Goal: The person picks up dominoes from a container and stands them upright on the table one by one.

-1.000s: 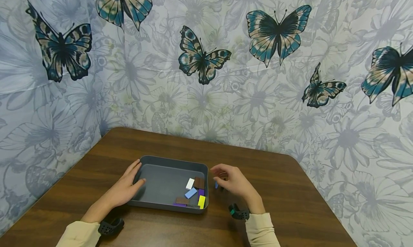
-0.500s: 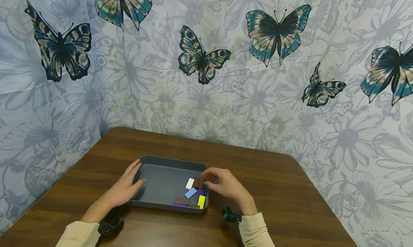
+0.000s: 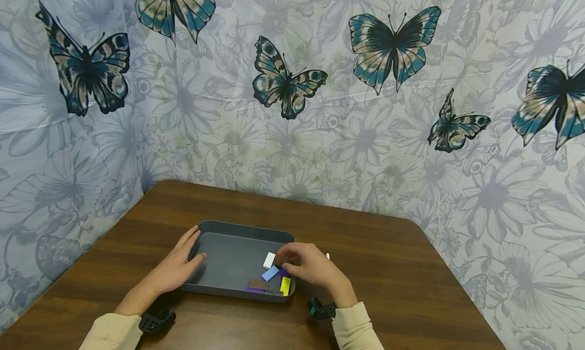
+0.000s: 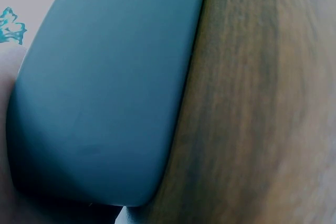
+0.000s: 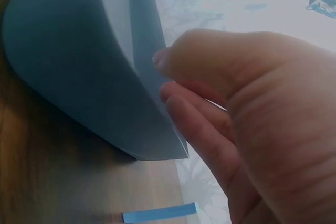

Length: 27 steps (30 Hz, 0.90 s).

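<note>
My left hand rests on the left end of a dark grey tray, fingers spread along the rim; the left wrist view shows the tray's smooth outer wall. My right hand reaches over the right wall, fingers bent. Thumb and fingers stand apart with nothing visible between them in the right wrist view. Under the fingertips the brown blocks are mostly hidden. Close by lie a white block, a light blue block, a purple block and a yellow block.
Another brown block lies by the tray's front wall, over a purple one. Outside the tray, a blue block lies on the wooden table, and a white piece shows beyond my right hand. Butterfly-patterned cloth hangs behind.
My right hand has moved left from above the blocks on the table to over the tray's right end. A white piece now shows behind it. The left hand stays put.
</note>
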Available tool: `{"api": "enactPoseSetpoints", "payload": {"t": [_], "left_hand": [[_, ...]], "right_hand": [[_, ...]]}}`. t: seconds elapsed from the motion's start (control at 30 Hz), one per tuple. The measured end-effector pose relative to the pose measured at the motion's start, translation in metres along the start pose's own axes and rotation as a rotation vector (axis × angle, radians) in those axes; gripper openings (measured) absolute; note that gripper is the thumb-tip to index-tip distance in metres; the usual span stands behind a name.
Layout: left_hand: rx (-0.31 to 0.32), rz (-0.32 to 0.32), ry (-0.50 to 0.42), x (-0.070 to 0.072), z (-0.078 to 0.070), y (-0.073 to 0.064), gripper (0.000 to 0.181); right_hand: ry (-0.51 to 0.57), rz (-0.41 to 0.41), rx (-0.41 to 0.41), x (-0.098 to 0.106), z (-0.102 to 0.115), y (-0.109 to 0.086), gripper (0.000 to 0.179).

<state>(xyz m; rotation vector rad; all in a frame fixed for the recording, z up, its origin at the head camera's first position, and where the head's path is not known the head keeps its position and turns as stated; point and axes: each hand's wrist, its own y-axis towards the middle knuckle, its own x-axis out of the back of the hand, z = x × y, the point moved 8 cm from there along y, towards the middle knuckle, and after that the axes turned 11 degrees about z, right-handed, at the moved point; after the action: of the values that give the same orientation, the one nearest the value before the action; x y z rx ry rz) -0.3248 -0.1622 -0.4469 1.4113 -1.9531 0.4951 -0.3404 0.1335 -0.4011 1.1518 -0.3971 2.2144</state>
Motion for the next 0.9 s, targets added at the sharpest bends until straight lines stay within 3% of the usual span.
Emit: {"api": "enactPoseSetpoints", "payload": {"t": [0.67, 0.9], "left_hand": [[0.004, 0.005, -0.005, 0.0, 0.0, 0.0, 0.077], [0.005, 0.003, -0.002, 0.0, 0.0, 0.0, 0.077]], "right_hand": [[-0.111, 0.03, 0.036, -0.02, 0.009, 0.013, 0.023], [-0.136, 0.054, 0.009, -0.026, 0.01, 0.015, 0.023]]}}
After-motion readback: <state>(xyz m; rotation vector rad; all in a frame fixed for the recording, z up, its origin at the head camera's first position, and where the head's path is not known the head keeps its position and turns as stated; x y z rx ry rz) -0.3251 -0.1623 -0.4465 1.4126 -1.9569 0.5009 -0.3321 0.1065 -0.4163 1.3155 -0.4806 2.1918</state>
